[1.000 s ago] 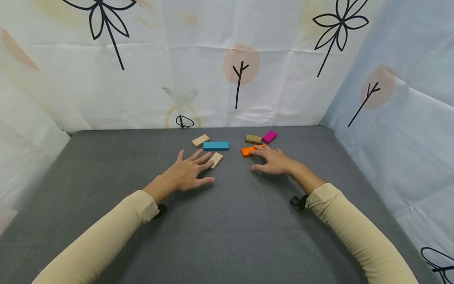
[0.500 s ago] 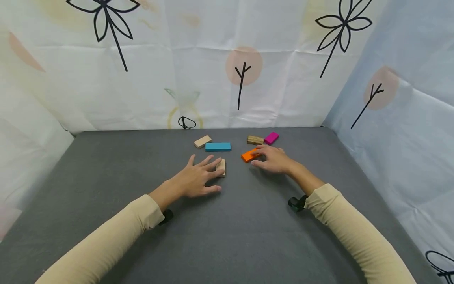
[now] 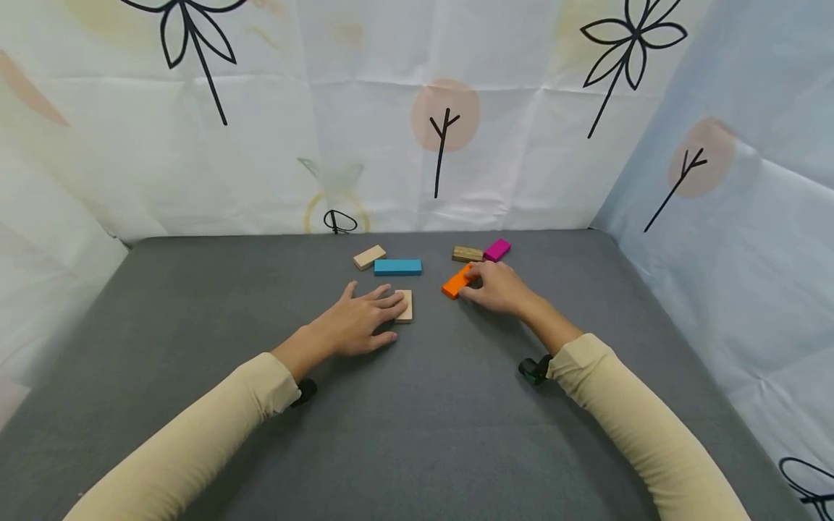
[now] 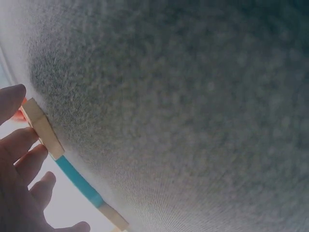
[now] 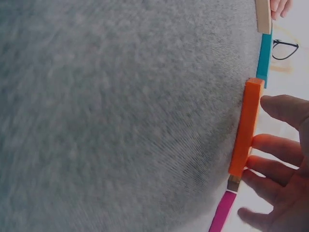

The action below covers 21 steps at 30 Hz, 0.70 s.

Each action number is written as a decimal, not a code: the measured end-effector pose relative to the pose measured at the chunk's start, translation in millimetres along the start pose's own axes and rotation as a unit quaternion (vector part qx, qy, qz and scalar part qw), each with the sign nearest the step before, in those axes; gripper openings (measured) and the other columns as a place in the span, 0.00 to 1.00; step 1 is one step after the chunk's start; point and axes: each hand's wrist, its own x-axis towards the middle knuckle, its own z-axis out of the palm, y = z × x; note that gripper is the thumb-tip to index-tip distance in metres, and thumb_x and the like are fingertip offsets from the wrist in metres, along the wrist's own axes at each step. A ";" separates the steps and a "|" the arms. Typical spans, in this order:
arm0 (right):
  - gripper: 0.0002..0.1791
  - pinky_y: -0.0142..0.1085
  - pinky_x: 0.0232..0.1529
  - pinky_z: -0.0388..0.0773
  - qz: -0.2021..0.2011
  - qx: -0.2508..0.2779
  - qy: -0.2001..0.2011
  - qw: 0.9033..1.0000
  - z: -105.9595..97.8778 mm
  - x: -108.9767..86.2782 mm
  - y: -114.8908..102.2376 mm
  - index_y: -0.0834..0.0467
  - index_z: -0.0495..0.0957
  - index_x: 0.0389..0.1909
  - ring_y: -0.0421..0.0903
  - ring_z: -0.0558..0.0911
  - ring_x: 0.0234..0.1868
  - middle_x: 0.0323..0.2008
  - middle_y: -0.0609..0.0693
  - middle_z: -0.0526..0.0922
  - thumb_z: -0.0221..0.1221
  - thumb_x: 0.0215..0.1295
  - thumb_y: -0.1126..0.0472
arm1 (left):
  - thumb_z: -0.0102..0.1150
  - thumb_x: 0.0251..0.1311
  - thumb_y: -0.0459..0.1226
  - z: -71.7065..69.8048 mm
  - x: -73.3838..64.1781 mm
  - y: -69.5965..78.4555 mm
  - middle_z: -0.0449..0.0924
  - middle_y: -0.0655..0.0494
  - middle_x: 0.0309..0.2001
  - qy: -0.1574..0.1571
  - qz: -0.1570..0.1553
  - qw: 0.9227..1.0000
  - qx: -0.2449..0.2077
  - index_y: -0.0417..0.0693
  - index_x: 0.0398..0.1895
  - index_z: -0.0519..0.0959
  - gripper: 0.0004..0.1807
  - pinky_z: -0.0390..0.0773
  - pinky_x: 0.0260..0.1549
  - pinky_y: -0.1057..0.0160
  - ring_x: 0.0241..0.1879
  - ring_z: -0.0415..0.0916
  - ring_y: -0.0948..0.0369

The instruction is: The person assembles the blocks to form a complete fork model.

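Note:
My left hand [image 3: 355,322] spreads its fingers, and the fingertips rest on a pale wooden block [image 3: 405,316] that lies with its long side pointing away from me. In the left wrist view the fingers reach the upper edge of this block [image 4: 47,134], and they look nearly straight. Over on the right, my right hand [image 3: 498,289] touches an orange block [image 3: 452,288] lying aslant. Its thumb is by the near side and its fingers are at the far end. The right wrist view has the fingertips along the orange block's top edge [image 5: 247,125], without a clear pinch.
Behind the left hand lie a blue block [image 3: 398,268] and a second pale block [image 3: 369,257]. A brown block [image 3: 468,254] and a magenta block [image 3: 498,250] sit behind the right hand. Printed cloth walls [image 3: 365,87] bound the grey table [image 3: 417,434].
The near pale block has turned from slanting to pointing straight away and shifted slightly toward me under the left fingers. The orange block has turned to a steeper slant under the right hand.

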 end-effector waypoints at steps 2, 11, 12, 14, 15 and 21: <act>0.24 0.52 0.57 0.74 -0.002 0.012 0.008 1.000 0.6 2.2 0.7 0.70 0.79 0.57 0.60 0.79 0.57 0.57 0.64 0.80 0.64 0.67 0.56 | 0.54 0.71 0.52 -0.5 0.3 1.9 0.56 0.52 0.77 0.002 0.001 1.000 0.001 0.51 0.78 0.59 0.36 0.46 0.65 0.27 0.77 0.49 0.50; 0.26 0.52 0.60 0.72 -0.017 0.029 -0.005 0.999 2.5 8.5 0.6 0.69 0.81 0.56 0.60 0.75 0.63 0.62 0.63 0.77 0.68 0.63 0.54 | 0.52 0.71 0.55 2.6 3.7 19.7 0.55 0.54 0.77 0.000 0.036 0.998 0.049 0.52 0.78 0.58 0.38 0.49 0.65 0.28 0.78 0.44 0.51; 0.26 0.52 0.62 0.71 -0.022 0.031 -0.010 0.999 2.5 9.0 0.3 0.69 0.81 0.56 0.60 0.74 0.65 0.63 0.62 0.75 0.68 0.63 0.54 | 0.52 0.71 0.55 2.6 4.1 22.7 0.55 0.54 0.77 -0.002 0.037 0.998 0.048 0.53 0.78 0.58 0.37 0.49 0.66 0.28 0.78 0.44 0.52; 0.27 0.53 0.65 0.68 -0.030 0.035 -0.020 0.999 2.4 10.1 -0.1 0.68 0.80 0.56 0.59 0.71 0.68 0.65 0.61 0.74 0.68 0.63 0.54 | 0.50 0.72 0.55 2.8 4.9 28.2 0.55 0.55 0.77 -0.003 0.037 0.998 0.049 0.53 0.78 0.58 0.36 0.49 0.66 0.29 0.78 0.44 0.53; 0.26 0.53 0.66 0.66 -0.037 0.035 -0.026 0.998 2.3 10.6 -0.3 0.68 0.80 0.56 0.59 0.70 0.69 0.66 0.61 0.73 0.68 0.63 0.54 | 0.49 0.73 0.55 2.8 5.2 30.6 0.56 0.55 0.77 -0.001 0.037 0.998 0.052 0.53 0.78 0.58 0.35 0.49 0.66 0.30 0.78 0.45 0.53; 0.26 0.51 0.67 0.65 -0.077 0.035 -0.045 0.995 2.6 13.7 -1.3 0.67 0.81 0.56 0.57 0.69 0.70 0.66 0.59 0.73 0.69 0.62 0.55 | 0.47 0.75 0.52 3.3 5.5 40.6 0.59 0.56 0.75 0.013 0.036 0.995 0.087 0.54 0.77 0.61 0.32 0.53 0.67 0.33 0.78 0.45 0.54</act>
